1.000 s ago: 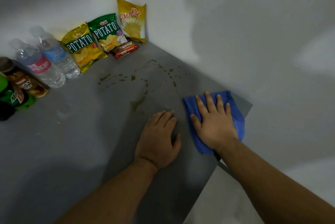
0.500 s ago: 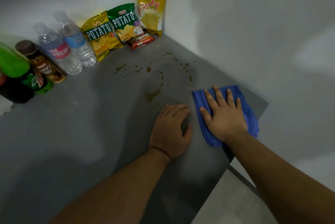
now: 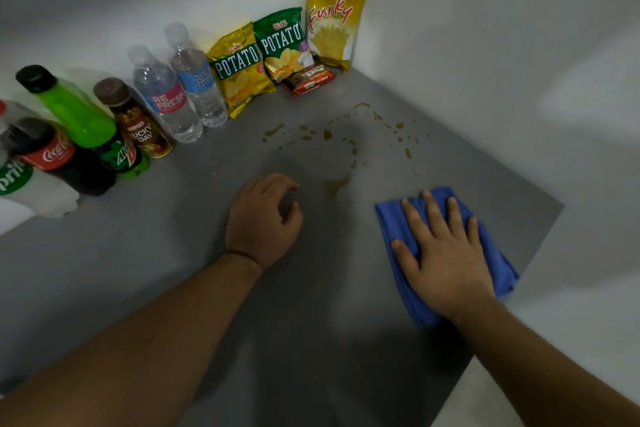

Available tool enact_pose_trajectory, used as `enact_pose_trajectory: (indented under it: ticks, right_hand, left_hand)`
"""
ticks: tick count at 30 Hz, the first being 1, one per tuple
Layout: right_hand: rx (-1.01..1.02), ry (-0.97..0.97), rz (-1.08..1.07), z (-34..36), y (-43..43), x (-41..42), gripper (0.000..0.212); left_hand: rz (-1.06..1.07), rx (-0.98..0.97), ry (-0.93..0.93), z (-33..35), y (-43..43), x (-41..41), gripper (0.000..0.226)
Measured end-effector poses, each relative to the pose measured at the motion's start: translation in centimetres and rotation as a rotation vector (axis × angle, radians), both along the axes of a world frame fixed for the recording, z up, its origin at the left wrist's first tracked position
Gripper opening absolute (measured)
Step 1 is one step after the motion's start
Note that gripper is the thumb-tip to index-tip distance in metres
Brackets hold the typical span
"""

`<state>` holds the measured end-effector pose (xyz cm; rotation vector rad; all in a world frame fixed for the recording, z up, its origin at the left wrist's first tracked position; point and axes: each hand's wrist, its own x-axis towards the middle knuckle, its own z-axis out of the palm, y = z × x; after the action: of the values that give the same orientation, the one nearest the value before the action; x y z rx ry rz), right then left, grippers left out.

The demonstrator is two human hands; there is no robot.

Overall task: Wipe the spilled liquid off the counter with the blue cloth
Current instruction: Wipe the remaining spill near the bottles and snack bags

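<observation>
Brown spilled liquid lies on the grey counter (image 3: 166, 274): a small puddle (image 3: 335, 185) and scattered drops (image 3: 327, 134) reaching toward the back corner. The folded blue cloth (image 3: 389, 219) rests near the counter's right edge, just right of the puddle and apart from it. My right hand (image 3: 446, 253) presses flat on the cloth with fingers spread, covering most of it. My left hand (image 3: 263, 219) rests on the bare counter left of the puddle, fingers loosely curled, holding nothing.
Along the back wall stand several drink bottles, among them a green one (image 3: 79, 122) and two water bottles (image 3: 166, 97), then three chip bags (image 3: 282, 42) and a small red snack pack (image 3: 308, 80). The counter's right edge (image 3: 512, 295) drops off beside the cloth.
My left hand has slid left, away from the cloth, and curled its fingers. My right hand stays flat on the cloth. The view has swung left, showing more bottles.
</observation>
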<state>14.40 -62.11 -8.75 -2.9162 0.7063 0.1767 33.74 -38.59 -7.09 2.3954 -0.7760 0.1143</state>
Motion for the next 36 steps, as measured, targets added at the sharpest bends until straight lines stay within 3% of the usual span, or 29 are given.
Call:
enact_pose_trajectory:
  ticks: [4,10,17,21,24,30,36]
  right_hand:
    - [0.043,0.004,0.116,-0.1,5.5,-1.4,0.069]
    - [0.063,-0.048,0.372,0.1,7.9,5.5,0.062]
    - [0.071,-0.054,0.280,0.7,6.6,10.1,0.059]
    - [0.063,-0.051,0.341,0.5,7.4,6.1,0.061]
    - [0.067,-0.026,0.249,0.4,5.3,3.8,0.064]
    - [0.017,-0.016,0.077,0.4,4.6,11.8,0.069]
    - [0.065,-0.052,0.337,0.0,7.4,10.1,0.062]
  left_hand:
    - [-0.004,0.059,0.012,-0.5,0.6,1.6,0.028]
    - [-0.017,0.102,0.016,-1.1,0.5,1.5,0.033]
    - [-0.025,0.120,-0.007,-1.5,0.5,1.8,0.031]
    - [-0.015,0.100,0.005,-1.4,0.5,1.5,0.031]
    - [-0.022,0.085,0.021,-1.2,0.5,1.5,0.030]
    - [-0.012,0.097,0.066,-1.1,0.6,1.4,0.036]
    - [-0.023,0.080,0.061,-1.0,0.6,1.6,0.041]
